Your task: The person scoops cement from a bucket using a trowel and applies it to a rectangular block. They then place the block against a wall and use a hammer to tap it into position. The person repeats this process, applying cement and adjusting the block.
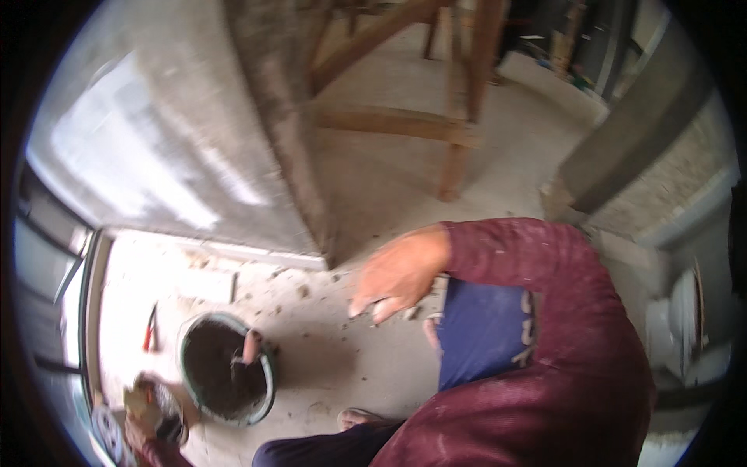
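A person in a dusty maroon sweater works low over a concrete floor (319, 373), the two hands well apart. From where I stand, the left hand (138, 430) is closed around a blurred yellowish lump (141, 405) at the edge of a small pail (173, 416). The right hand (403, 272) hangs above the floor, fingers bent down; whether they pinch anything, I cannot tell. Between the hands, nearer the left, sits a round bucket (268, 393) of dark grey mix (210, 354), a tool's tan handle (251, 346) rising from it. Beyond the left hand lies a red-handled tool (149, 336). Just beside the right forearm, pale lettering (529, 338) marks blue cloth (478, 327) over the leg, partly covered by the sleeve.
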### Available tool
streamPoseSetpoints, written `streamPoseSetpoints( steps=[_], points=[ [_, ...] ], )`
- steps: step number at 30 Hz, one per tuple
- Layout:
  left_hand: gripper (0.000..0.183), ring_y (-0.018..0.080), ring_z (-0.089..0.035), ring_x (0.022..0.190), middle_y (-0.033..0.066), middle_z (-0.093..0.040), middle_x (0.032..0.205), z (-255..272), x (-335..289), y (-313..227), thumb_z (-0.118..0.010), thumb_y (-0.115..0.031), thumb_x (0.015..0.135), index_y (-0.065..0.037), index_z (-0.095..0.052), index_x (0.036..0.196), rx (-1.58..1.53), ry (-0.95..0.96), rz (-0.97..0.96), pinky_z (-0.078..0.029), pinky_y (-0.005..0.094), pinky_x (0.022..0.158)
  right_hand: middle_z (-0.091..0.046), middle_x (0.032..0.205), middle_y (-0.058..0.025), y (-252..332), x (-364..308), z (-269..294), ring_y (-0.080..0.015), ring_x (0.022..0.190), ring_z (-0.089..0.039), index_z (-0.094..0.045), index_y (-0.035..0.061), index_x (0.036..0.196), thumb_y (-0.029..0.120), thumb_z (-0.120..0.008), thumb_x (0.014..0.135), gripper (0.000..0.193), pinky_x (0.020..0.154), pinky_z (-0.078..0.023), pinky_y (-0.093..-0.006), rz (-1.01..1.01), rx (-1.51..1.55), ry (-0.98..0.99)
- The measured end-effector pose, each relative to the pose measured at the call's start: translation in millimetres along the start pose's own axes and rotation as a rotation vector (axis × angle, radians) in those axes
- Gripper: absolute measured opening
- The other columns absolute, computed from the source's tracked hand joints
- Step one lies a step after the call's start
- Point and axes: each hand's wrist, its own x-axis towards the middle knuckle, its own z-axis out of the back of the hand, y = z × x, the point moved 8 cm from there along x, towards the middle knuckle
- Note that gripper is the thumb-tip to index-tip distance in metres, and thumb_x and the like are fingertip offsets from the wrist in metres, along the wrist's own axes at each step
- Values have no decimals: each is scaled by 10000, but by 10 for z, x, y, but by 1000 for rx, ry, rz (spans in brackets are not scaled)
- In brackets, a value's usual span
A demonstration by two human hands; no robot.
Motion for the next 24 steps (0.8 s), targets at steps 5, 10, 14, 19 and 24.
streamPoseSetpoints(
  steps=[5, 10, 14, 19, 24],
  points=[
    [308, 284, -620, 1011, 119, -659, 1071, 1, -183, 32, -530, -292, 838, -99, -658, 1041, 5, -1, 16, -488, 406, 862, -617, 1086, -208, -1, -13, -85, -374, 1009, -568, -548, 47, 1223, 301, -535, 910, 404, 856, -452, -425, -18, 30, 64],
    [308, 288, -619, 1007, 121, -659, 1067, 28, -435, 199, -531, -297, 834, -98, -656, 1033, 11, -7, 78, -488, 411, 858, -623, 1026, -225, 93, -10, 26, -397, 958, -573, -528, 41, 1235, 309, -547, 900, 430, 817, -452, -446, -14, -6, 90],
    [308, 292, -618, 1004, 123, -659, 1064, 30, -515, 413, -532, -301, 831, -98, -655, 1027, 5, -50, 94, -487, 416, 855, -616, 1095, -197, 121, 202, 46, -372, 1015, -568, -521, 68, 1263, 325, -537, 910, 436, 842, -458, -434, 68, -47, 74],
    [309, 297, -618, 999, 124, -659, 1060, 706, -387, 220, -533, -306, 827, -97, -653, 1019, 99, -112, 101, -486, 422, 852, -600, 1194, -146, 118, 26, 101, -326, 1077, -569, -546, 122, 1265, 312, -552, 915, 398, 892, -464, -391, -26, 11, 70],
    [265, 299, -656, 909, 121, -679, 967, 876, -496, 349, -537, -291, 834, -100, -672, 960, 144, -239, 175, -514, 430, 774, -633, 1102, -159, 197, 202, 73, -334, 996, -591, -582, 98, 1221, 309, -554, 909, 378, 832, -473, -402, -38, 101, 106]
  ],
)
